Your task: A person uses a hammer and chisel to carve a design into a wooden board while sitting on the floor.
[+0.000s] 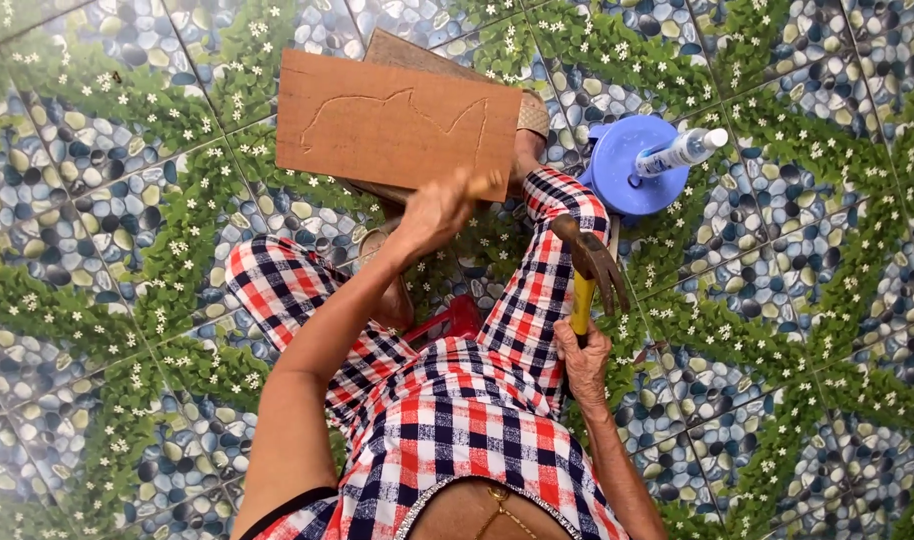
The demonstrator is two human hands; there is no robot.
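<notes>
1. The tiled floor [107, 170] fills the view, its tiles printed with blue-grey pebbles, green leaves and small white flowers; everything here rests on it.
2. The person sits low over the floor in checked red, white and dark blue clothes [457, 400], knees spread to either side.
3. A flat wooden board [397, 120] lies toward the far edge of the floor, ahead of the knees. A cat-like outline is cut as a thin line into its face. It sits on top of a second, darker board [407, 50], whose corner sticks out beyond its far edge.
4. A round blue plastic stool [617, 175] stands on the floor just to the right of the board, beside the right knee. A white and blue bottle [682, 152] lies tilted across its top.
5. A small red stool [447, 322] shows between the legs, mostly hidden by them.
6. The hammer [589, 262] is raised over the right thigh, with a dark claw head and a yellow handle.
7. The right hand [583, 362] is clenched around the lower part of the hammer's handle.
8. The left hand [435, 212] is closed around a small wooden-handled tool [485, 184] at the board's near edge; its tip is too blurred to make out.
</notes>
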